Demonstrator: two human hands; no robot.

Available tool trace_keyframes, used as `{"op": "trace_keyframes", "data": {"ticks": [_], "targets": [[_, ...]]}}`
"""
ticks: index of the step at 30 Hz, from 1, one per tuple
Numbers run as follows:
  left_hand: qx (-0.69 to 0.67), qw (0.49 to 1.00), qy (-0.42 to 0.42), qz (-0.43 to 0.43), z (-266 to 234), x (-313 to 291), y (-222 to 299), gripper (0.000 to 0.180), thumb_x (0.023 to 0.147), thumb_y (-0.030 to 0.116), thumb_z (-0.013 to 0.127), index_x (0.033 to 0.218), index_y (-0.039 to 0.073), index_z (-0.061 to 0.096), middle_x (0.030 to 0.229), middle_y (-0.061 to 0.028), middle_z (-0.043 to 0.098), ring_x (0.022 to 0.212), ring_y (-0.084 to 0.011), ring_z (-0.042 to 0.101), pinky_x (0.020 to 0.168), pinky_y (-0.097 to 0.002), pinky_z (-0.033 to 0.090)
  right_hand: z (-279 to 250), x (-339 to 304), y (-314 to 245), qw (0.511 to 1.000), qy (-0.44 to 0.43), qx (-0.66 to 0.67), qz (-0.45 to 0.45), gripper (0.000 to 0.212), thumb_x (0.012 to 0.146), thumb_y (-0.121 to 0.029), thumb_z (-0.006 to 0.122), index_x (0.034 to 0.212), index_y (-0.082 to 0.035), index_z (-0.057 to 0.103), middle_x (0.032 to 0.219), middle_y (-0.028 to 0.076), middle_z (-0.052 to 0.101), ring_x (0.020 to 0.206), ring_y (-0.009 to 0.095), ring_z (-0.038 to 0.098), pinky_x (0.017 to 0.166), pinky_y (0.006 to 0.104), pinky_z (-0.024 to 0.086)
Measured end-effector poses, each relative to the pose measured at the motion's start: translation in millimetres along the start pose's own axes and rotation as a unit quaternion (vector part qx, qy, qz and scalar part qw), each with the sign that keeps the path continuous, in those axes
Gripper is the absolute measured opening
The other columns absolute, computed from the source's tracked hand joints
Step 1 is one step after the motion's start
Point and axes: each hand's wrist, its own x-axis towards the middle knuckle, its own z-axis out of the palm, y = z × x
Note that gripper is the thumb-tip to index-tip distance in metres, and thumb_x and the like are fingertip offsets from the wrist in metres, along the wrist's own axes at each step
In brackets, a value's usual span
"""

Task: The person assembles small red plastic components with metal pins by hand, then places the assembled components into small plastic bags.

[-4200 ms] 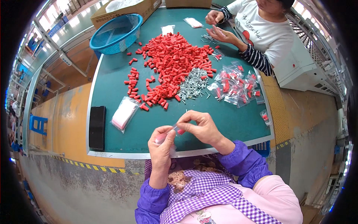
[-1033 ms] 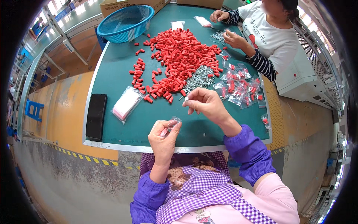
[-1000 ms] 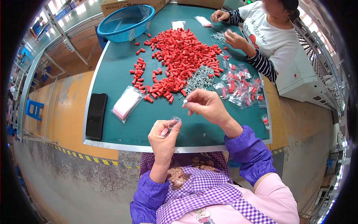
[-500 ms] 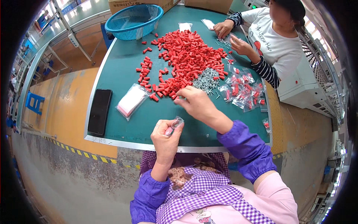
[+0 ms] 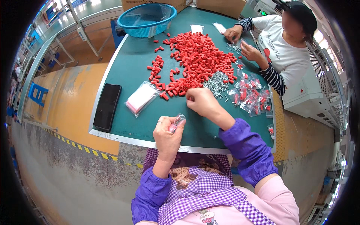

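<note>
My left hand [image 5: 167,135] is closed around a small clear plastic bag [image 5: 179,119] with something reddish in it, held over the table's near edge. My right hand [image 5: 206,104] hovers by the near edge of the heap of red plastic caps [image 5: 198,56]. Its fingertips are curled together, and whatever they may hold is hidden. Just beyond that hand lies a pile of silver screws [image 5: 216,83]. Filled clear bags of red caps [image 5: 249,95] lie to its right. A packet of flat bags [image 5: 142,98] rests left of the heap.
The green table [image 5: 131,67] also carries a black phone [image 5: 107,107] and a blue basket [image 5: 146,30]. At the far right, a co-worker [image 5: 287,45] handles screws with both hands. Cardboard boxes [image 5: 221,7] stand along the back.
My right hand's fingers have drawn together at the near edge of the red caps. My left hand still holds the bag. The whole view has shifted slightly.
</note>
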Motion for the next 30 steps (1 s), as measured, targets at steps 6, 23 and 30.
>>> {"op": "trace_keyframes", "data": {"ticks": [6,23,30], "targets": [[0.053,0.998,-0.004,0.032,1.5,3.0,-8.6,0.014,0.072,0.006,0.074,0.079,-0.002,0.064,0.077,-0.0100,0.061,0.067,-0.0180,0.059,0.061,-0.0283,0.045,-25.3,-24.0,-15.7,0.914,-0.122,0.377,0.082,0.010,0.083,-0.007,0.063,0.084,0.003,0.064,0.072,0.004,0.064,0.063,0.010,0.063,0.059,0.0236,0.051],[-0.091,0.995,-0.048,-0.010,-39.9,-21.6,-10.6,0.012,0.074,-0.002,0.073,0.083,0.000,0.064,0.083,-0.0044,0.060,0.073,-0.0094,0.055,0.065,-0.0217,0.045,23.6,-17.7,-37.0,0.972,-0.025,0.093,-0.213,0.017,0.077,-0.005,0.062,0.094,-0.002,0.062,0.084,0.015,0.064,0.079,0.030,0.064,0.068,0.0382,0.051],[-0.109,0.991,0.023,-0.074,-51.5,-19.9,-22.5,0.009,0.079,0.000,0.071,0.081,0.002,0.063,0.081,0.0028,0.057,0.068,-0.0022,0.050,0.059,-0.0165,0.040,41.7,-12.8,-52.6,0.968,-0.098,-0.082,-0.217,0.026,0.078,-0.010,0.065,0.102,-0.003,0.056,0.086,0.015,0.060,0.081,0.032,0.063,0.067,0.0412,0.050]]}}
